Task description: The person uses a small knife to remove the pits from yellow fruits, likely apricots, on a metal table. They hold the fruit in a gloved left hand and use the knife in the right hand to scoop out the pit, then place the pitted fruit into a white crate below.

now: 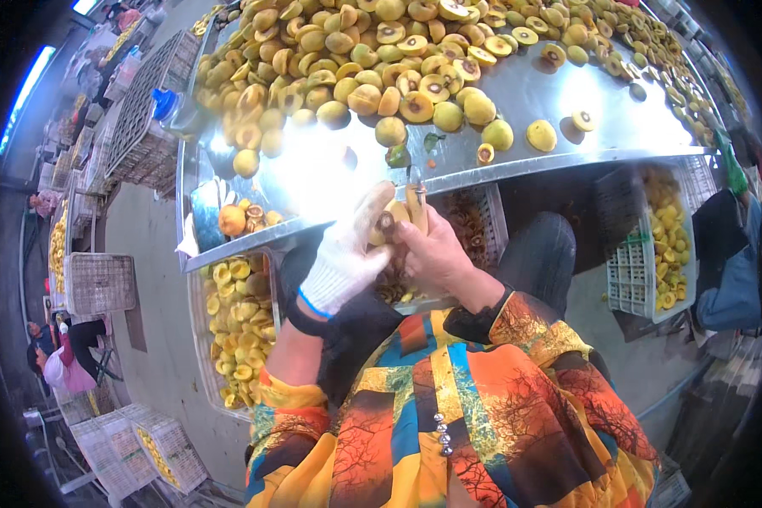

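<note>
My left hand (345, 258), in a white knit glove with a blue cuff edge, is closed round a yellow peach half (386, 223) whose brown pit area faces my right hand. My bare right hand (442, 258) is closed round a small hand tool with a light handle and a metal collar (416, 203); its working end cannot be made out. Both hands meet just off the near edge of a metal table (474, 175), above my lap. Whole and halved yellow peaches (364, 99) are heaped on the table beyond them.
Below the table edge, a crate of peach halves (239, 330) stands left of my legs, and a crate with brown pits (476, 222) sits between them. Another white crate of halves (652, 254) is at right, near a person (732, 279). A blue-capped bottle (168, 106) stands at the table's left.
</note>
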A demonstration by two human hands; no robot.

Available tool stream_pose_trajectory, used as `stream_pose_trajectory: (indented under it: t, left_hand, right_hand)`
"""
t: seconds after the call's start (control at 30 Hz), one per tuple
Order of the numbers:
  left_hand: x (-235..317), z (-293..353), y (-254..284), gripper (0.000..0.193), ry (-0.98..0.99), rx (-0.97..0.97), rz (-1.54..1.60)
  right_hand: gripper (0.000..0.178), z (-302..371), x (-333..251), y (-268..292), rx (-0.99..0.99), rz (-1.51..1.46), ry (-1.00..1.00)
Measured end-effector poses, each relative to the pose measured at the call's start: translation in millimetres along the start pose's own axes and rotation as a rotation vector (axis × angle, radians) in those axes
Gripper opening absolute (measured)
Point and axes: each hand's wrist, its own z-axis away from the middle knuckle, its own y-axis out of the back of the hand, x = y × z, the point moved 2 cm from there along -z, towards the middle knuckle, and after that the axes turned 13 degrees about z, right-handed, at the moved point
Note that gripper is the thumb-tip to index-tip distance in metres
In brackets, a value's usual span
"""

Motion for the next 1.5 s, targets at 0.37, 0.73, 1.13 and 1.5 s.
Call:
stream_pose_trajectory:
  t: [0.37,0.73,1.13,1.5]
  left_hand:
    - [-30,20,-39,0.04,0.398,0.801,1.279]
    - [-35,27,-45,0.055,0.095,0.762,0.699]
    - [-49,21,-30,0.038,0.25,0.645,0.68]
    - [-40,14,-5,0.073,0.7,0.096,0.936]
  right_hand:
    - [0.038,29,-6,-19,0.143,1.166,0.144]
    - [0.026,48,-8,-30,0.059,1.24,-0.005]
    - [0.022,52,4,-31,-0.008,1.193,0.045]
    - [0.052,26,-16,-3,0.069,0.969,0.032]
